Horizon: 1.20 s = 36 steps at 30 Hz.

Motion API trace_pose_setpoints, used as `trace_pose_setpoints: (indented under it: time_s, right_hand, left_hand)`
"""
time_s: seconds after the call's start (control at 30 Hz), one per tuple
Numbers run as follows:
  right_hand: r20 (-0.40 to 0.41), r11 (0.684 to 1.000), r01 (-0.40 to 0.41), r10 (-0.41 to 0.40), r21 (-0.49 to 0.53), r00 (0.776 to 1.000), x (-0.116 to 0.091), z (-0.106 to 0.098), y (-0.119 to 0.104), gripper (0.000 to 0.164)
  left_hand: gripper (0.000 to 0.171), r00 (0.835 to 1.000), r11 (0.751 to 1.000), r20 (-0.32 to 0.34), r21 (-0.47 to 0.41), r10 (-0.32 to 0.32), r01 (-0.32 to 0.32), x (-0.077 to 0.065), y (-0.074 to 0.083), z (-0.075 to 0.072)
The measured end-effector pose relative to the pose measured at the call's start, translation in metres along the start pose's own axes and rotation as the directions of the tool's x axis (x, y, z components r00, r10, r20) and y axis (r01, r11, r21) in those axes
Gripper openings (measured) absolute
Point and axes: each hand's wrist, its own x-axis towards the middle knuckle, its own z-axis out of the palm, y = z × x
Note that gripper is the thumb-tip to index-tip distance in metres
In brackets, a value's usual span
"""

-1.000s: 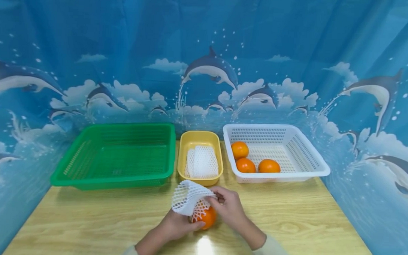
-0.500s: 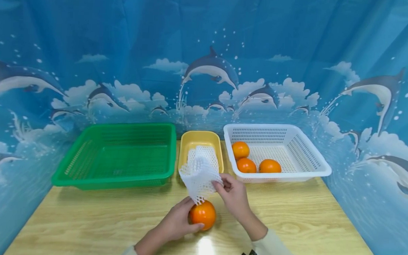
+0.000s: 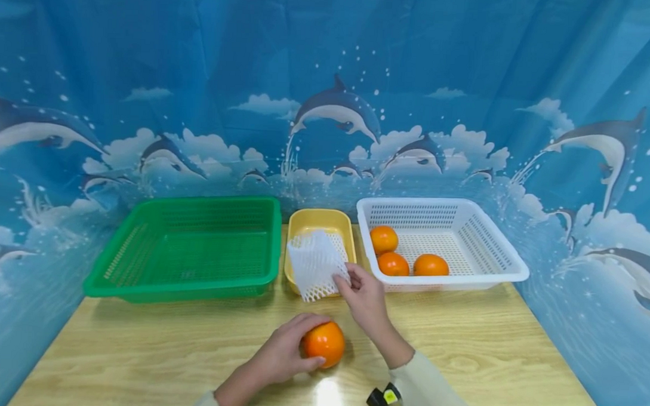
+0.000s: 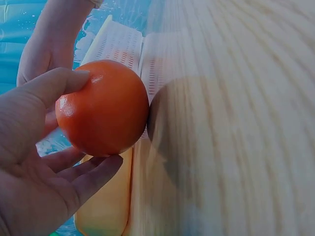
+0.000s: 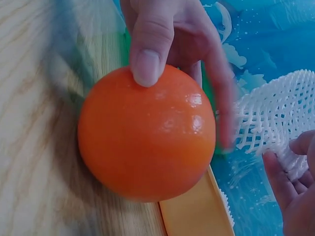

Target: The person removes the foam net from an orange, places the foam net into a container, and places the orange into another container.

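Observation:
A bare orange (image 3: 325,344) rests on the wooden table in front of the person. Thumb and fingers of the left hand (image 3: 284,352) hold it from the left side; the left wrist view shows the thumb on the orange (image 4: 103,108) and fingertips beneath it. A white foam net sleeve (image 3: 316,263) hangs from the right hand (image 3: 366,297), pinched by its right edge between thumb and fingers. The sleeve overlaps the small yellow basket (image 3: 308,220) in the head view. Part of another white foam net (image 3: 337,240) shows in that basket, behind the held sleeve.
A large green basket (image 3: 210,250) stands at the left. At the right, a white basket (image 3: 481,256) holds three oranges (image 3: 431,265). A small black device (image 3: 384,398) is at the right sleeve. A blue dolphin-print curtain (image 3: 329,78) hangs behind the table.
The foam sleeve has come off the orange and moved up and away with the right hand, over the yellow basket. The left hand and the orange stay in nearly the same place.

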Motion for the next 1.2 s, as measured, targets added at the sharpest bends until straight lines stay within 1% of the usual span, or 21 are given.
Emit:
trace_pose_setpoints:
  time_s: [0.1, 0.17, 0.27, 0.33, 0.37, 0.53, 0.6, 0.77, 0.83, 0.9, 1.0, 1.07, 1.2]
  right_hand:
    - [0.009, 1.000, -0.013, 0.013, 0.013, 1.000, 0.003, 0.002, 0.005, 0.017]
    - [0.008, 0.999, -0.018, 0.017, 0.026, 1.000, 0.006, 0.005, 0.016, 0.020]
    - [0.006, 0.999, -0.019, 0.019, 0.048, 1.000, 0.010, 0.009, 0.033, 0.024]
    - [0.012, 0.998, -0.031, 0.031, 0.060, 0.999, 0.013, 0.012, 0.044, 0.028]
    - [0.015, 0.997, -0.039, 0.038, 0.062, 0.999, 0.013, 0.012, 0.046, 0.031]
    - [0.011, 0.997, -0.076, 0.077, -0.013, 0.997, 0.017, 0.014, 0.053, 0.043]
    - [0.031, 0.996, -0.087, 0.087, -0.024, 0.996, 0.019, 0.014, 0.054, 0.047]
    - [0.108, 0.991, -0.135, 0.136, -0.009, 0.985, 0.025, 0.017, 0.056, 0.056]
    - [0.123, 0.988, -0.145, 0.150, -0.044, 0.981, 0.027, 0.018, 0.058, 0.060]
    - [0.140, 0.987, -0.138, 0.148, -0.079, 0.979, 0.029, 0.019, 0.060, 0.065]
    - [0.157, 0.985, -0.091, 0.114, -0.145, 0.981, 0.033, 0.021, 0.063, 0.068]
    - [0.156, 0.979, -0.057, 0.089, -0.196, 0.984, 0.036, 0.022, 0.064, 0.066]
    - [0.135, 0.953, -0.018, 0.061, -0.304, 0.989, 0.044, 0.026, 0.067, 0.053]
  left_hand:
    - [0.061, 0.999, 0.999, -0.014, 0.008, 0.032, -0.032, 0.000, -0.001, 0.001]
    - [0.057, 0.998, 0.999, -0.025, 0.015, 0.052, -0.051, 0.000, -0.001, 0.001]
    - [0.054, 0.998, 0.998, -0.029, 0.018, 0.061, -0.061, 0.000, 0.000, 0.001]
    - [0.054, 0.998, 0.998, -0.022, 0.014, 0.057, -0.056, 0.000, 0.001, 0.001]
    - [0.055, 0.999, 0.999, -0.016, 0.011, 0.050, -0.050, 0.001, 0.002, 0.001]
    - [0.056, 1.000, 1.000, 0.017, 0.018, 0.011, -0.011, 0.001, 0.005, 0.001]
    - [0.056, 1.000, 1.000, 0.021, 0.028, 0.002, -0.003, 0.002, 0.005, 0.001]
    - [0.055, 1.000, 0.999, 0.018, 0.036, 0.011, -0.011, 0.003, 0.006, 0.001]
    - [0.055, 1.000, 0.999, 0.019, 0.040, 0.010, -0.011, 0.003, 0.006, 0.002]
    - [0.056, 1.000, 0.999, 0.022, 0.042, 0.007, -0.008, 0.002, 0.007, 0.002]
    - [0.057, 1.000, 0.999, 0.025, 0.048, -0.004, 0.002, 0.002, 0.008, 0.002]
    - [0.058, 1.000, 0.999, 0.025, 0.046, -0.007, 0.005, 0.002, 0.008, 0.002]
    - [0.058, 1.000, 0.999, 0.018, 0.044, 0.002, -0.002, 0.001, 0.007, 0.002]
